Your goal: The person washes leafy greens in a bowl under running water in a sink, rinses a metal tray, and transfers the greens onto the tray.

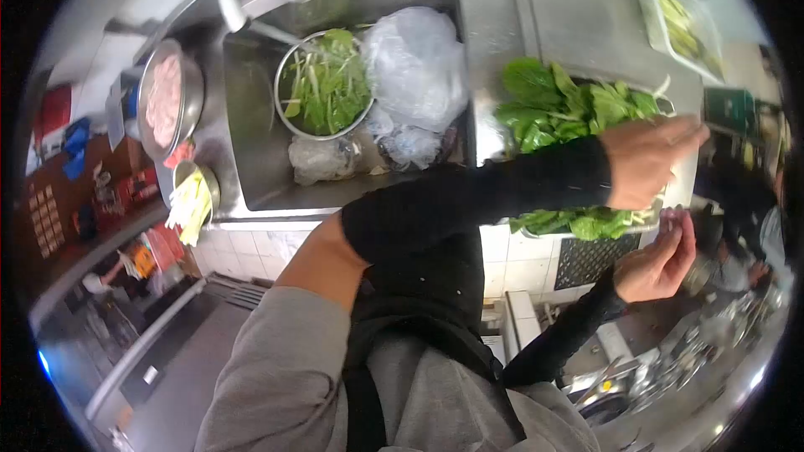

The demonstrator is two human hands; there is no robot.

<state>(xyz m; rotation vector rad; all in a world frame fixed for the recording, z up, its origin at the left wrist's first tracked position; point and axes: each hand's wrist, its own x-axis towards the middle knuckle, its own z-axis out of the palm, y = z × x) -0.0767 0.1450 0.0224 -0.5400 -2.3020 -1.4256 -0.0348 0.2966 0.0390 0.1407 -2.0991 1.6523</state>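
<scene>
A pile of leafy greens (544, 105) lies in a tray on the steel counter, with pale stems toward the right. My left hand (645, 159) reaches across the stem end of the pile, its fingers drawn together; what they hold, if anything, is hidden. Just below and to the right, my right hand (653, 264) is closed in a pinch at the counter's front edge. Between its fingertips shows a small purplish thing (672, 214), too small to name. My left forearm covers part of the greens.
Left of the greens, a sink (251, 151) holds a metal bowl of cut greens (327, 88) under a faucet (230, 0), plus plastic bags (416, 67). A bowl of pale meat (165, 100) and a bowl of pale green stalks (193, 201) stand further left. A plastic container (680, 25) sits at back right.
</scene>
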